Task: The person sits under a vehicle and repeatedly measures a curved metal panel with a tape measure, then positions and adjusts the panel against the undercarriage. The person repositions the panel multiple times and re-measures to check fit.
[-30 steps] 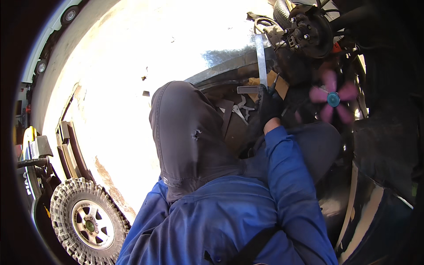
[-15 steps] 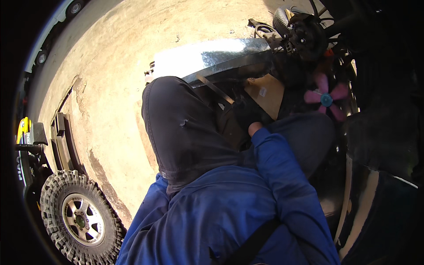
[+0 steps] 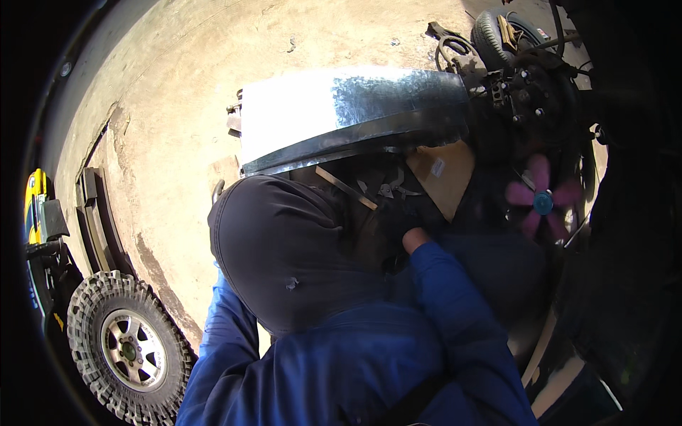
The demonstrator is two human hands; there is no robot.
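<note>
My right hand [image 3: 398, 222], in a black glove and dim in shadow, grips the lower end of a long flat strip [image 3: 334, 181], like a ruler, which slants up-left toward the curved sheet-metal panel [image 3: 398, 99]. Locking pliers [image 3: 389, 189] lie just above this hand, beside a piece of brown cardboard [image 3: 447, 174]. My left hand is hidden behind my raised knee [image 3: 270, 234]; only that blue sleeve shows at the left.
A brake hub assembly [image 3: 526, 96] and loose tyre [image 3: 490, 39] are at upper right, with a pink-bladed fan [image 3: 543, 202] below. A large treaded wheel [image 3: 128, 348] lies at lower left beside metal bars [image 3: 92, 213] on the concrete floor [image 3: 163, 177].
The strip has swung down from upright to a leftward slant in my right hand. The view has shifted, showing more of the metal panel and moving the knee lower in the picture.
</note>
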